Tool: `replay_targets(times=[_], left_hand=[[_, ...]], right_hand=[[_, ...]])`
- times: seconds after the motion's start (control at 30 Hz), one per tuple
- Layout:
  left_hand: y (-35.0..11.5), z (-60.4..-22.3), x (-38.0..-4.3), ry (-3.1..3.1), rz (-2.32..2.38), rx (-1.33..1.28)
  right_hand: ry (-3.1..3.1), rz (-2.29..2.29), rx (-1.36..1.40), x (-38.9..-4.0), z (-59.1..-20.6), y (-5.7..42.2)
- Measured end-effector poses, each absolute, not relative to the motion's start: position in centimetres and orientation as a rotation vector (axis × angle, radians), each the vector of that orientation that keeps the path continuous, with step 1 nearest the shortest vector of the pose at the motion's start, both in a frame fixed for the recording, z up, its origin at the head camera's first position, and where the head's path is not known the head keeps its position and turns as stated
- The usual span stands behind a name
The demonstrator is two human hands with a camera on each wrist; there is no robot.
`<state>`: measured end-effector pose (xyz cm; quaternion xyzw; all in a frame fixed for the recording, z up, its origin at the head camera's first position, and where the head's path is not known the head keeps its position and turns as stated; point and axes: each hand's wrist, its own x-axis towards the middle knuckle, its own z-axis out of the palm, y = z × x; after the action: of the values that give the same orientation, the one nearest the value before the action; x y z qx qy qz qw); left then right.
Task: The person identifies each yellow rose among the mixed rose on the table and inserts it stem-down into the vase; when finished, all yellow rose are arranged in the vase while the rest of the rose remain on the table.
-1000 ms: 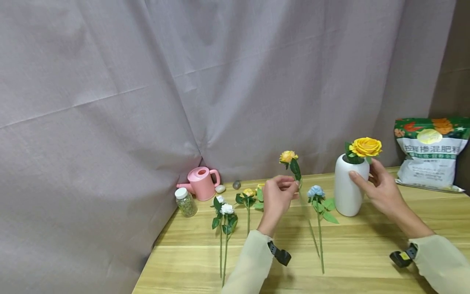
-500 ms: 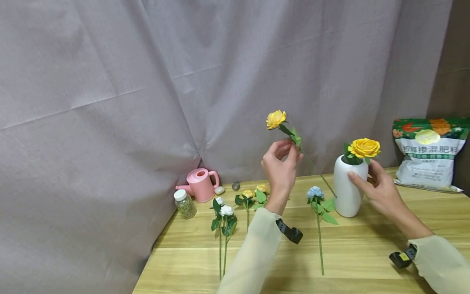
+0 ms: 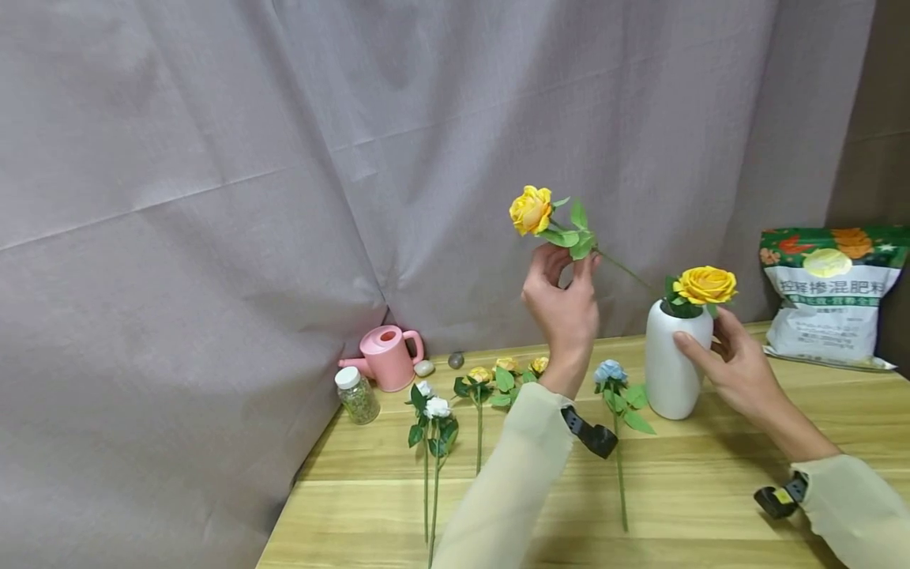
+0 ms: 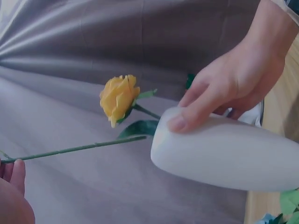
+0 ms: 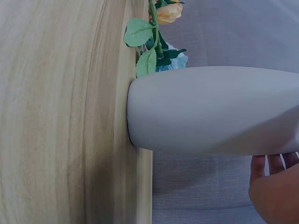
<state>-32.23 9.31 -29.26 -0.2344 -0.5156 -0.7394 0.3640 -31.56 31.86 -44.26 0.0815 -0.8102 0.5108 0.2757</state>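
My left hand (image 3: 565, 300) pinches the stem of a yellow rose (image 3: 530, 211) just below its leaves. The stem slants down to the right, and in the left wrist view its bare tip (image 4: 142, 138) is right at the mouth of the white vase (image 4: 219, 151). A larger yellow rose (image 3: 705, 285) stands in that vase, its bloom just above the rim. My right hand (image 3: 739, 378) holds the vase near its top, thumb in front and the other fingers partly hidden behind. Upright, the vase stands on the wooden table, as the right wrist view shows.
A blue flower (image 3: 611, 373) lies left of the vase. Further left are several small yellow roses (image 3: 479, 375) and white flowers (image 3: 437, 407). A pink watering can (image 3: 387, 359), a lidded jar (image 3: 358, 397) and stones line the back left. A fertilizer bag (image 3: 832, 300) stands back right.
My left hand has lifted the yellow rose from the table and raised it, swinging the stem's lower end right to the vase mouth. The right hand has stayed on the vase.
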Motion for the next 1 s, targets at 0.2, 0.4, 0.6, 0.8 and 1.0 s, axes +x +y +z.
replay_targets(times=[0.2,0.4,0.6,0.8,1.0], left_hand=[[10.8,-30.0,-33.1,-1.515,-1.702,-0.626],[12.4,-31.2,-34.1,-1.702,-1.569,-0.635],[13.8,-33.1,-35.6,-1.874,-1.467,-0.588],[15.0,-34.5,-36.2,-2.011,-1.405,-0.571],[15.9,-35.1,-36.1,-2.14,-1.355,-0.58]], right_hand=[[-2.139,1.381,0.237,-32.0,-44.2,31.9],[-2.134,1.381,0.242,-32.0,-44.3,32.1],[-2.127,1.388,0.241,-31.9,-44.5,32.0],[-2.137,1.4,0.241,-31.9,-44.5,32.0],[-2.154,1.389,0.253,-31.5,-44.3,32.0]])
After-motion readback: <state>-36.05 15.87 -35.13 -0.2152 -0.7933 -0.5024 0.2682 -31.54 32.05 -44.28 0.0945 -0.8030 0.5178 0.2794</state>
